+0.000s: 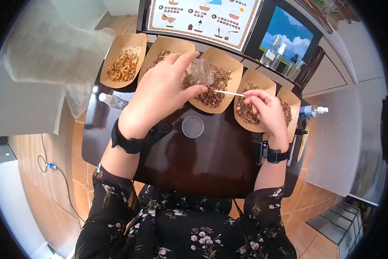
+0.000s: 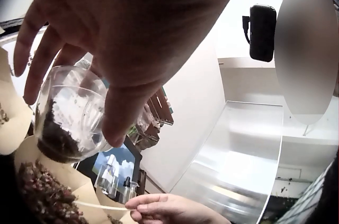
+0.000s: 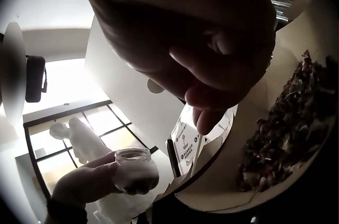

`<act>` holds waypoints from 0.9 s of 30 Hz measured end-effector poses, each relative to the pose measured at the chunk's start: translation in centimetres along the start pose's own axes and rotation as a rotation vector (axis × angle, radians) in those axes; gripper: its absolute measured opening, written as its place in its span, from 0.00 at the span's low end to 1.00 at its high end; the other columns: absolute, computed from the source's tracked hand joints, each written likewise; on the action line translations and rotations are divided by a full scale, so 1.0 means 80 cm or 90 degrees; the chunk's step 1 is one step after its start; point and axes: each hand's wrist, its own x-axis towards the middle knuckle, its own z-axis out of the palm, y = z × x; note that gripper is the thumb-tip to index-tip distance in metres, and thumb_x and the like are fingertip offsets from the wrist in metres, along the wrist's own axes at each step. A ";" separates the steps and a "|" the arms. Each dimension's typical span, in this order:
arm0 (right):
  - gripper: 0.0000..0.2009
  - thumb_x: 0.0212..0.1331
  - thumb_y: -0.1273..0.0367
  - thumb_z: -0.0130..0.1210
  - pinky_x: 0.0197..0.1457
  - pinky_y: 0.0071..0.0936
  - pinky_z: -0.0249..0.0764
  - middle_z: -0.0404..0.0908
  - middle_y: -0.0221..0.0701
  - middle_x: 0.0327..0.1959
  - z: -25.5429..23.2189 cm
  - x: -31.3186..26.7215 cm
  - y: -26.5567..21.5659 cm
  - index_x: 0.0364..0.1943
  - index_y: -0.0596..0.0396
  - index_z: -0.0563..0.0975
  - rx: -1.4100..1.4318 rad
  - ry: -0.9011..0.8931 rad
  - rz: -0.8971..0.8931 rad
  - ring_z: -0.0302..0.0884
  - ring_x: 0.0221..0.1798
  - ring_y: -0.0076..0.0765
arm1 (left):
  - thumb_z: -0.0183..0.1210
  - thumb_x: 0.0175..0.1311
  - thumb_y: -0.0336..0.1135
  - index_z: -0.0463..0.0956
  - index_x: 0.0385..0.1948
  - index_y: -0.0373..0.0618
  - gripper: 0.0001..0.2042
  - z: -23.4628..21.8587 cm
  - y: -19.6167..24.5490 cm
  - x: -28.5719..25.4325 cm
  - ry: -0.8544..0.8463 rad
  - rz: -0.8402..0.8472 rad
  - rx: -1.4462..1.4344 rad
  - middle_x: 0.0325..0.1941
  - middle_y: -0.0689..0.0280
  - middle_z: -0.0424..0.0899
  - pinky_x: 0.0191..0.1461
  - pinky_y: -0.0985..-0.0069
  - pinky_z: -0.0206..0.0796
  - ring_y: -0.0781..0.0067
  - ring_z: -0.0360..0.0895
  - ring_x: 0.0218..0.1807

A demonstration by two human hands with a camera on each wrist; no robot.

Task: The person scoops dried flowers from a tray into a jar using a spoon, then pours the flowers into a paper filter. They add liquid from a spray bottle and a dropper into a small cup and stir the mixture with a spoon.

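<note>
My left hand (image 1: 159, 84) grips a small clear jar (image 1: 203, 71), tilted over a brown paper tray (image 1: 226, 58) of dried reddish flower bits (image 1: 214, 98). Some dark material shows inside the jar (image 2: 58, 134) in the left wrist view. Between thumb and fingers, my right hand (image 1: 268, 110) pinches a thin pale stick (image 1: 230, 93). The stick's tip points toward the jar and lies over the same tray in the head view. A round translucent lid (image 1: 193, 127) lies on the dark table below the hands.
More paper trays of dried plant bits flank this one, including orange-yellow pieces (image 1: 124, 65) at left. Small bottles (image 1: 278, 54) stand at the back right. One spray bottle (image 1: 112, 100) lies left, another (image 1: 313, 111) right. An instruction sheet (image 1: 202, 17) is behind the trays.
</note>
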 end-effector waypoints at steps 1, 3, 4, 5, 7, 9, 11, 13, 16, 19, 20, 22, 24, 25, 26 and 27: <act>0.11 0.67 0.73 0.49 0.29 0.11 0.63 0.83 0.25 0.34 -0.002 -0.001 -0.001 0.46 0.58 0.81 -0.002 0.000 0.001 0.67 0.27 0.11 | 0.68 0.56 0.41 0.69 0.61 0.43 0.30 0.001 -0.001 0.000 0.003 0.003 0.009 0.56 0.53 0.77 0.56 0.64 0.70 0.50 0.77 0.55; 0.10 0.68 0.72 0.50 0.25 0.09 0.60 0.83 0.25 0.35 -0.007 -0.002 -0.002 0.47 0.58 0.81 0.075 0.003 -0.005 0.66 0.26 0.09 | 0.68 0.56 0.41 0.69 0.61 0.43 0.30 0.001 -0.004 -0.001 0.008 0.007 0.014 0.55 0.53 0.78 0.57 0.64 0.70 0.50 0.77 0.56; 0.10 0.68 0.72 0.50 0.25 0.09 0.60 0.83 0.25 0.35 -0.009 -0.004 -0.004 0.47 0.58 0.81 0.072 0.004 -0.003 0.66 0.26 0.09 | 0.68 0.56 0.42 0.68 0.61 0.43 0.31 0.002 -0.005 -0.001 0.012 0.012 0.024 0.55 0.52 0.78 0.57 0.64 0.70 0.50 0.77 0.56; 0.10 0.69 0.72 0.50 0.25 0.09 0.58 0.83 0.25 0.35 -0.009 -0.006 -0.006 0.47 0.58 0.81 0.093 0.019 -0.027 0.65 0.26 0.09 | 0.68 0.56 0.42 0.68 0.61 0.43 0.31 0.002 -0.004 -0.001 0.012 0.011 0.022 0.55 0.52 0.78 0.57 0.64 0.70 0.50 0.77 0.56; 0.10 0.69 0.72 0.50 0.24 0.08 0.57 0.83 0.25 0.36 -0.008 -0.012 -0.014 0.48 0.57 0.81 0.139 0.044 -0.065 0.64 0.25 0.09 | 0.68 0.56 0.42 0.68 0.61 0.44 0.31 0.000 -0.003 -0.001 0.003 0.001 0.013 0.54 0.52 0.78 0.57 0.64 0.70 0.50 0.76 0.56; 0.10 0.69 0.73 0.50 0.25 0.08 0.58 0.83 0.26 0.36 -0.003 -0.021 -0.021 0.48 0.57 0.81 0.123 0.052 -0.091 0.64 0.26 0.09 | 0.69 0.55 0.42 0.68 0.61 0.45 0.31 0.004 -0.003 -0.002 0.003 0.011 0.015 0.54 0.52 0.78 0.57 0.64 0.70 0.49 0.76 0.56; 0.10 0.69 0.73 0.50 0.25 0.08 0.58 0.83 0.26 0.37 0.006 -0.026 -0.023 0.48 0.56 0.81 0.107 0.062 -0.118 0.65 0.26 0.09 | 0.69 0.55 0.42 0.69 0.61 0.45 0.31 0.005 -0.002 -0.003 0.003 0.021 0.016 0.54 0.52 0.78 0.57 0.64 0.70 0.49 0.76 0.55; 0.10 0.69 0.73 0.50 0.25 0.08 0.59 0.84 0.26 0.37 0.012 -0.028 -0.022 0.48 0.56 0.81 0.070 0.055 -0.166 0.65 0.27 0.08 | 0.69 0.55 0.42 0.69 0.61 0.46 0.31 0.005 0.000 -0.003 -0.012 0.025 0.008 0.53 0.52 0.79 0.57 0.63 0.69 0.49 0.76 0.55; 0.10 0.69 0.73 0.50 0.26 0.09 0.60 0.84 0.26 0.37 0.008 -0.026 -0.021 0.47 0.56 0.81 0.104 0.077 -0.122 0.66 0.27 0.09 | 0.69 0.55 0.43 0.69 0.60 0.46 0.31 0.008 -0.001 -0.002 -0.006 0.015 0.027 0.53 0.52 0.79 0.57 0.63 0.69 0.49 0.76 0.55; 0.09 0.69 0.73 0.51 0.27 0.09 0.60 0.84 0.26 0.37 0.002 -0.024 -0.022 0.46 0.56 0.82 0.119 0.089 -0.103 0.65 0.27 0.09 | 0.69 0.54 0.43 0.70 0.60 0.46 0.31 0.011 -0.004 -0.002 -0.002 0.021 0.028 0.53 0.53 0.79 0.57 0.63 0.69 0.48 0.76 0.55; 0.09 0.69 0.73 0.51 0.27 0.09 0.60 0.84 0.26 0.37 0.001 -0.023 -0.021 0.46 0.56 0.82 0.119 0.089 -0.103 0.65 0.27 0.09 | 0.69 0.54 0.43 0.70 0.60 0.46 0.31 0.011 -0.004 -0.002 -0.002 0.021 0.028 0.53 0.53 0.79 0.57 0.63 0.69 0.48 0.76 0.55; 0.09 0.68 0.74 0.51 0.27 0.09 0.60 0.83 0.26 0.36 -0.001 -0.021 -0.018 0.47 0.56 0.81 0.136 0.092 -0.124 0.64 0.26 0.09 | 0.69 0.54 0.43 0.70 0.59 0.45 0.30 0.011 -0.005 -0.001 -0.006 0.029 0.028 0.53 0.53 0.79 0.57 0.62 0.69 0.48 0.76 0.55; 0.09 0.68 0.75 0.50 0.28 0.10 0.62 0.83 0.26 0.36 -0.005 -0.023 -0.019 0.46 0.56 0.82 0.130 0.093 -0.148 0.67 0.28 0.10 | 0.69 0.54 0.43 0.70 0.59 0.44 0.30 0.011 -0.005 -0.002 -0.007 0.028 0.032 0.53 0.52 0.79 0.57 0.62 0.69 0.48 0.76 0.55; 0.10 0.68 0.75 0.50 0.29 0.11 0.64 0.83 0.26 0.36 -0.006 -0.025 -0.020 0.46 0.56 0.82 0.124 0.094 -0.172 0.70 0.30 0.11 | 0.69 0.54 0.43 0.71 0.58 0.44 0.29 0.011 -0.005 -0.002 -0.007 0.027 0.035 0.53 0.52 0.79 0.57 0.62 0.69 0.48 0.76 0.55; 0.10 0.68 0.75 0.50 0.29 0.11 0.64 0.83 0.26 0.36 -0.004 -0.027 -0.022 0.46 0.56 0.82 0.124 0.095 -0.172 0.70 0.30 0.11 | 0.69 0.54 0.43 0.71 0.58 0.44 0.29 0.011 -0.004 -0.002 -0.007 0.027 0.034 0.53 0.52 0.79 0.57 0.62 0.69 0.48 0.76 0.55; 0.10 0.67 0.76 0.50 0.32 0.13 0.66 0.83 0.27 0.37 0.002 -0.031 -0.025 0.45 0.56 0.82 0.042 0.071 -0.218 0.73 0.33 0.13 | 0.69 0.54 0.42 0.71 0.58 0.43 0.29 0.011 -0.003 -0.002 -0.009 0.026 0.035 0.53 0.52 0.79 0.57 0.62 0.69 0.48 0.76 0.55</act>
